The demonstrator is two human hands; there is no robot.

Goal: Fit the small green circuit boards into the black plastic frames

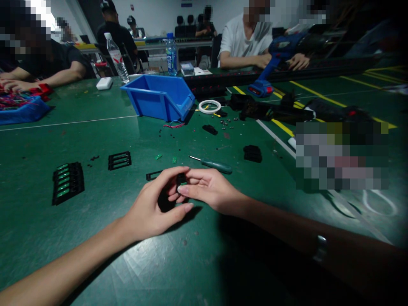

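Observation:
My right hand (pixel 212 189) pinches a small black plastic piece with a bit of green on it (pixel 182 182), thumb pressed on its front. Around its far side curves my left hand (pixel 154 204), its thumb held apart and its fingertips close to the piece; whether they touch it I cannot tell. A slim black frame (pixel 154 175) lies partly hidden behind the left fingers. Just beyond the hands are a green-handled screwdriver (pixel 216 165) and two small green circuit boards, one nearer (pixel 174 160) and one farther (pixel 158 157).
To the left lie a black slotted frame (pixel 120 160) and a row of black housings with green boards (pixel 68 182). Stacked black parts (pixel 252 154) sit on the right. Farther back stand a blue bin (pixel 153 102), white tape roll (pixel 209 106), bottles and a blue cordless drill (pixel 270 59). People sit opposite.

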